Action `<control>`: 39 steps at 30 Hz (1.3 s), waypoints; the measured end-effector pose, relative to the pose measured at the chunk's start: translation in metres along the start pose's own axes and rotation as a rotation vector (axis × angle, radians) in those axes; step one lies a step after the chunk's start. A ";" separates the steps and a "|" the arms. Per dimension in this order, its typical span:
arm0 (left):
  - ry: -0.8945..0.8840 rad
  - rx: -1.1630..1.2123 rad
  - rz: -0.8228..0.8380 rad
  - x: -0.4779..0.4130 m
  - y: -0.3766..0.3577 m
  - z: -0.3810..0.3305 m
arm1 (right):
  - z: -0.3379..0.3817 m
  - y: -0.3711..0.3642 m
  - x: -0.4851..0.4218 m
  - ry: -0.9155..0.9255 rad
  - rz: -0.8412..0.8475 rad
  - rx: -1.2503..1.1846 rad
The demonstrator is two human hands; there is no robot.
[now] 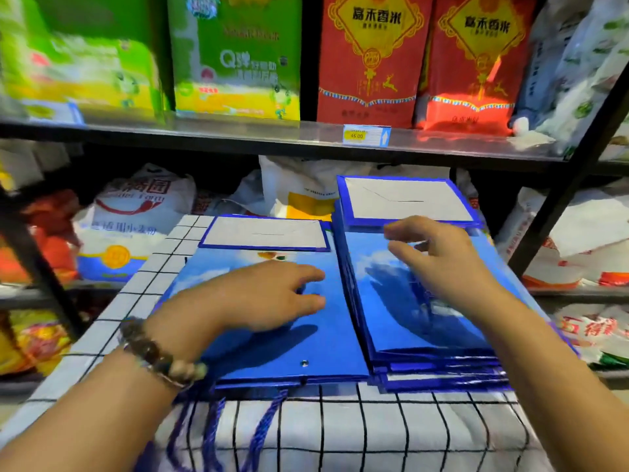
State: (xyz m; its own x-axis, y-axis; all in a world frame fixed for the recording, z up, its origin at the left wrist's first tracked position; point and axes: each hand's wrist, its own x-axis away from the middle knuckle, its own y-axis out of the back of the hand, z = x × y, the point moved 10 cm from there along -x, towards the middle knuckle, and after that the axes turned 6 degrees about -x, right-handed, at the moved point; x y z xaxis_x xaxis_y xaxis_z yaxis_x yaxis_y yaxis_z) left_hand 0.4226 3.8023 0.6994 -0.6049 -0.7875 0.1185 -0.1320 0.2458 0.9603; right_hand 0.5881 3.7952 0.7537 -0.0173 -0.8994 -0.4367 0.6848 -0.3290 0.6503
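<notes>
**Flat blue gift bags being sorted between two piles**

On a bench (pixel 340 434) covered with a white cloth in a black grid lie folded blue paper bags in two lots. To the left a flat blue gift bag (pixel 272 356) lies by itself or on very few others, its blue rope handles (pixel 211 427) hanging over the near edge. Just beside it on the right sits a thicker stack of the same bags (pixel 425 335).

The left hand (pixel 262 294), with a beaded bracelet (pixel 160 356) at the wrist, rests flat on the left bag, fingers relaxed and gripping nothing. The right hand (pixel 439 253) hovers over the stack with loosely curled fingers, holding nothing; its shadow falls on the top bag.

The step in hand looks like the reach for the next bag, while the left hand steadies the one laid out. The next move probably calls for the right fingers to come down on the top bag's edge, separate it from those beneath, and carry it across without dragging the stack askew.

Behind, a metal shelf (pixel 238 131) holds red rice sacks (pixel 371 63) and a price tag (pixel 366 135).
</notes>
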 end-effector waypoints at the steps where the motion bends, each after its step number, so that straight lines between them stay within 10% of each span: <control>1: 0.037 -0.049 0.017 0.011 -0.006 0.015 | 0.019 -0.023 0.008 0.039 0.103 -0.026; 7: 0.221 -0.181 -0.208 0.063 -0.006 0.075 | 0.088 -0.141 0.076 0.258 0.675 0.093; 23: 0.108 0.022 -0.533 0.124 -0.004 0.064 | 0.078 -0.155 0.083 0.125 0.557 -0.033; 28: 0.162 0.479 -0.683 0.111 0.019 0.061 | 0.081 -0.156 0.083 0.005 0.598 -0.426; 39: 0.405 0.025 -0.610 0.083 0.039 0.057 | 0.083 -0.154 0.085 -0.224 0.702 -0.858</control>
State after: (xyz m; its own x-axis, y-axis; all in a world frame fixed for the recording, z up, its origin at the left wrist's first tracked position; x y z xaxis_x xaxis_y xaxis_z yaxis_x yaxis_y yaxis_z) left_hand 0.3220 3.7784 0.7319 -0.0810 -0.9343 -0.3471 -0.3734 -0.2944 0.8797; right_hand 0.4201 3.7458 0.6681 0.4969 -0.8671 0.0348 0.8668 0.4979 0.0284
